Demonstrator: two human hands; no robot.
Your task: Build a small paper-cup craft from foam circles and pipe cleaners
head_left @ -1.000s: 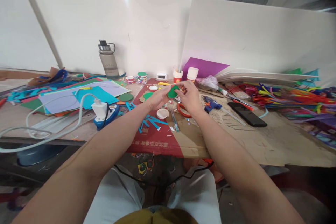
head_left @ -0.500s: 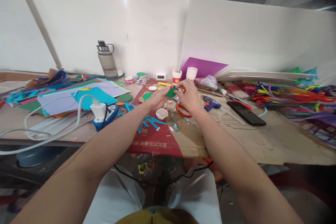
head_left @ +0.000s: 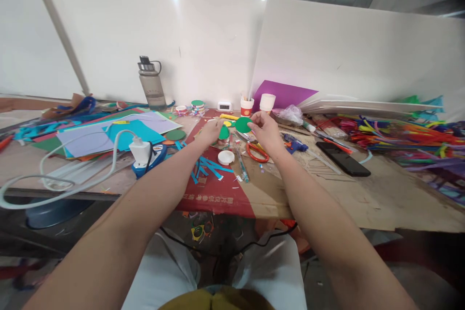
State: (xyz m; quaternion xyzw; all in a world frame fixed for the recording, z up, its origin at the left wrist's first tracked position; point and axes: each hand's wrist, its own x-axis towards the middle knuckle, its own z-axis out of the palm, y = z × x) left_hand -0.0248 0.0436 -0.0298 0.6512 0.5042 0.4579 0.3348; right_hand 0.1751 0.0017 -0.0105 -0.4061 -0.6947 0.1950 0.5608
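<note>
Green paper disc (head_left: 242,124); orange-handled scissors (head_left: 257,152); white round lid (head_left: 225,157); blue paper strips (head_left: 209,167); purple sheet (head_left: 283,93); black phone (head_left: 343,158).

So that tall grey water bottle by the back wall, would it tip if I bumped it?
Probably fairly easily: the water bottle stands upright, tall on a narrow base. It looks rigid, so it should not flex. How full it is cannot be told, so its weight is uncertain.

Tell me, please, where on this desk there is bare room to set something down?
Bare cardboard lies in front of the black phone, down to the near edge. Around the right hand and left hand it is crowded: red scissors, white lid, blue strips.
</note>
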